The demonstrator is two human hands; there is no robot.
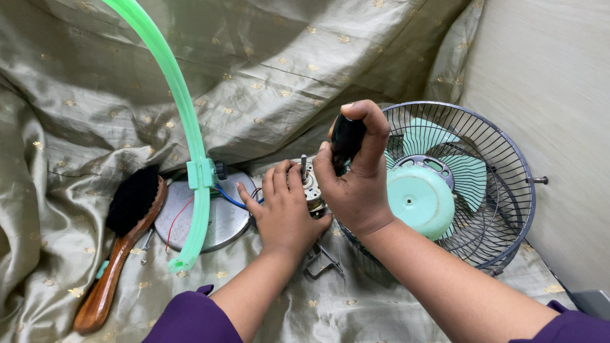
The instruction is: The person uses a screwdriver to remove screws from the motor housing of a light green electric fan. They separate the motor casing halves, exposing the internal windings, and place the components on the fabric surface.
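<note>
Mid-frame: my left hand (286, 209) clasps the small metal fan motor (309, 184), my right hand (356, 174) grips a black-handled screwdriver (347, 141) — motor out of the grey wire cage (502, 190), screws seemingly unfinished.

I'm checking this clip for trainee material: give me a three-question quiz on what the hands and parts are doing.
1. True or false: the right hand grips a dark tool handle upright above the small motor.
2. What lies at the far left on the cloth? A) a wooden-handled brush B) a hammer C) a paint can
3. Where do the pale green fan blades sit?

Key
1. True; the left hand steadies the motor from beside it.
2. A
3. Inside the wire fan guard, behind the pale green round cap, to the right of the hands.
</note>
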